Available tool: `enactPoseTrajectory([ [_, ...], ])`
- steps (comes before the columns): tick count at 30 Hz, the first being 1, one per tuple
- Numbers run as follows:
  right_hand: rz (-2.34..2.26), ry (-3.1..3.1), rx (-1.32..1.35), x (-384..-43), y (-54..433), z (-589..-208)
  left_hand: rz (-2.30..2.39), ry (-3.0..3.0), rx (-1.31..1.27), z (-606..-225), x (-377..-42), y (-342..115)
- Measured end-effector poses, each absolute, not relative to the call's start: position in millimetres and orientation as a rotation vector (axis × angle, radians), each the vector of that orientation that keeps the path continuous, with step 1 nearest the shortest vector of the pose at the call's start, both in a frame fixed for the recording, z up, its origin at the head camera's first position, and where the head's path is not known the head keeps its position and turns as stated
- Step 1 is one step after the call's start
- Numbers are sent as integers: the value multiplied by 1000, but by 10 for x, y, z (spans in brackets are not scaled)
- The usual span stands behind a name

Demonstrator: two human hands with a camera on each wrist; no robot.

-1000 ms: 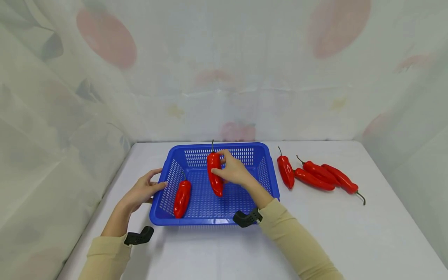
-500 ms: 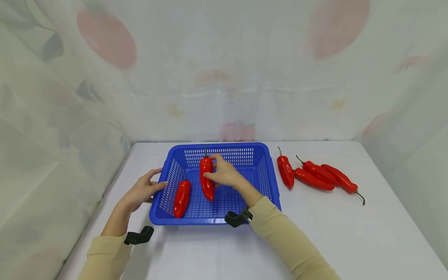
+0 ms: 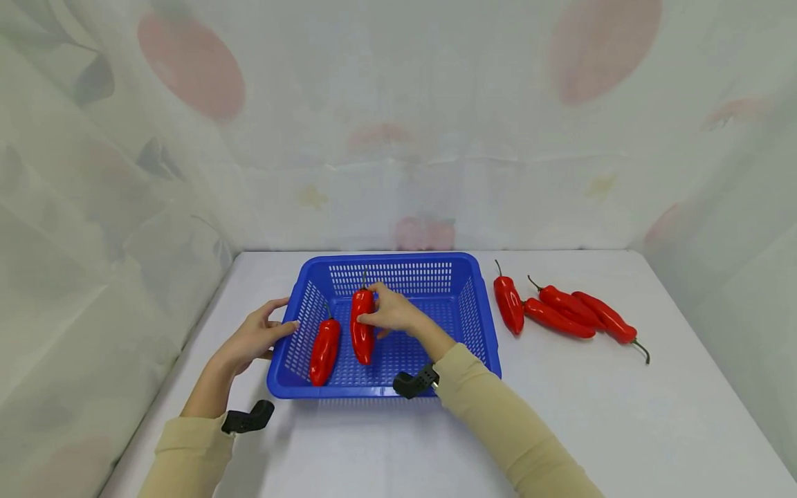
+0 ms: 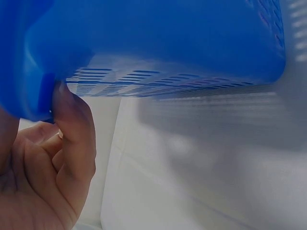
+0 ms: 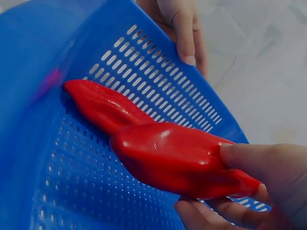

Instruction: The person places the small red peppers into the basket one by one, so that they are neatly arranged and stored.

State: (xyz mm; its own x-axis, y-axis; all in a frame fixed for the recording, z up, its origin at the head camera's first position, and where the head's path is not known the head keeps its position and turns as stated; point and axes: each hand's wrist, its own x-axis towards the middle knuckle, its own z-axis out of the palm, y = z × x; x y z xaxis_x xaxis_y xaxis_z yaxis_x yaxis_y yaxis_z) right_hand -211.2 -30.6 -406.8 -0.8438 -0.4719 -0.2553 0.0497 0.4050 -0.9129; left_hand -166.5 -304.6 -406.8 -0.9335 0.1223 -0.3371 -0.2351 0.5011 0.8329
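Note:
A blue plastic basket (image 3: 382, 392) with slotted walls stands on the white table. My left hand (image 3: 254, 337) grips its left rim, the thumb over the edge and the fingers beneath, as the left wrist view shows too. Inside the basket my right hand (image 3: 394, 310) pinches a red chili pepper (image 3: 362, 332) between thumb and fingers, stem pointing to the back. Left of it, along the left wall, lies another red pepper (image 3: 324, 351). In the right wrist view the held pepper (image 5: 165, 151) partly covers the other one (image 5: 103, 105). Whether the held pepper touches the basket floor, I cannot tell.
Right of the basket several red peppers lie on the table (image 3: 560, 401): one pepper (image 3: 509, 304) apart near the rim, the rest in a cluster (image 3: 569, 310). A patterned white curtain (image 3: 398, 173) hangs behind and at both sides.
My right hand has carried the held pepper leftward and down into the basket, closer to the pepper at the left wall. The left hand has stayed on the rim.

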Motion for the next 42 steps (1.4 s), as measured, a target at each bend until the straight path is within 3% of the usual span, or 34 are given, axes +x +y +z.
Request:
enactPoseTrajectory([
  [42,-1172,1968,-290,-2246,-563,-4374,1440,2382,-83,-4077,-1662,-3036],
])
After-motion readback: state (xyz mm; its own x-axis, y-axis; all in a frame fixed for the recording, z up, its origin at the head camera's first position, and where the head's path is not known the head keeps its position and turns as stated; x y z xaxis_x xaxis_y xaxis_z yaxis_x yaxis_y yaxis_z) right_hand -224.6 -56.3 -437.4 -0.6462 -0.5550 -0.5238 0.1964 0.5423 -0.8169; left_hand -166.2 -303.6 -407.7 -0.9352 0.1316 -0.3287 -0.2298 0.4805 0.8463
